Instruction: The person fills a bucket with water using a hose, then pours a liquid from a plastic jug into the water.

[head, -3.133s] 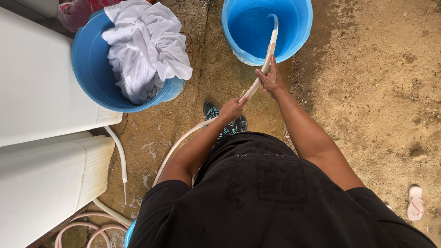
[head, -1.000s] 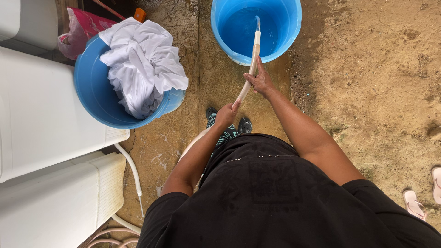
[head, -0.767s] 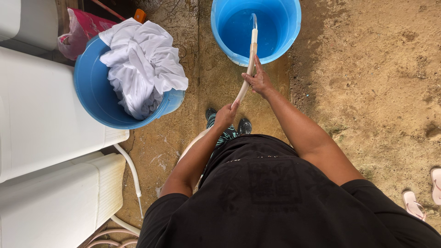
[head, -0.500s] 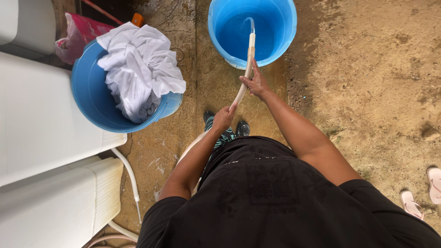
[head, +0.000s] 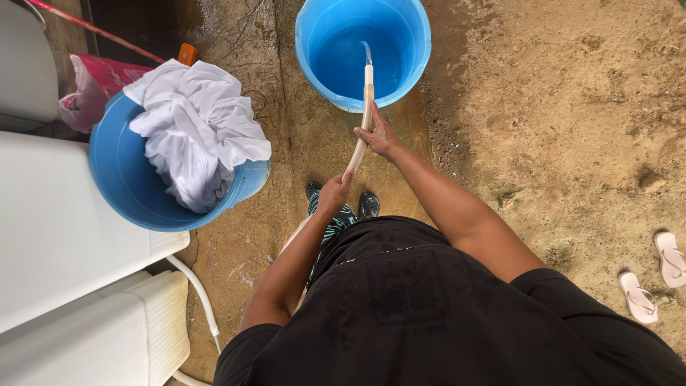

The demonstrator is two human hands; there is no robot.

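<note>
Both on the hose [head: 364, 114] at frame centre: right hand [head: 379, 136] clenched near the nozzle, left hand [head: 334, 193] gripping lower. Tip over the bucket [head: 414, 43], upper middle. Probably light, bendy, wet-slick; best held near the end.

Crumpled pink plastic bag [head: 96, 86] at upper left, behind the blue tub of white laundry [head: 136, 186], partly hidden
</note>
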